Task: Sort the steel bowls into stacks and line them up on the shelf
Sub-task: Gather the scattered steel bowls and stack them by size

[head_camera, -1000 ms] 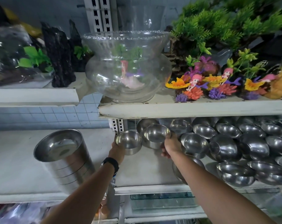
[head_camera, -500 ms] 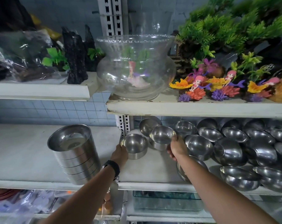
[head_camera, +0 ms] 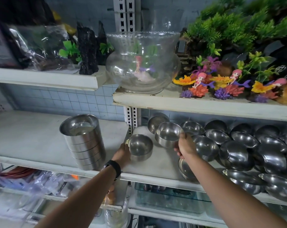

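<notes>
Shelf [head_camera: 32,142] now reached by left bowl [head_camera: 140,149], rim gripped by left hand [head_camera: 123,153]; other bowl [head_camera: 167,135] kept raised, pinched by right hand [head_camera: 186,145].

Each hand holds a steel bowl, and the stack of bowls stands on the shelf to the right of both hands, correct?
No: the head view shows the stack of bowls on the shelf left of both hands. The left hand does grip one bowl and the right hand another bowl.

Your right forearm [head_camera: 221,186] hides most of one steel bowl [head_camera: 183,168]; the view's right edge cuts the bowl pile [head_camera: 270,155].
</notes>
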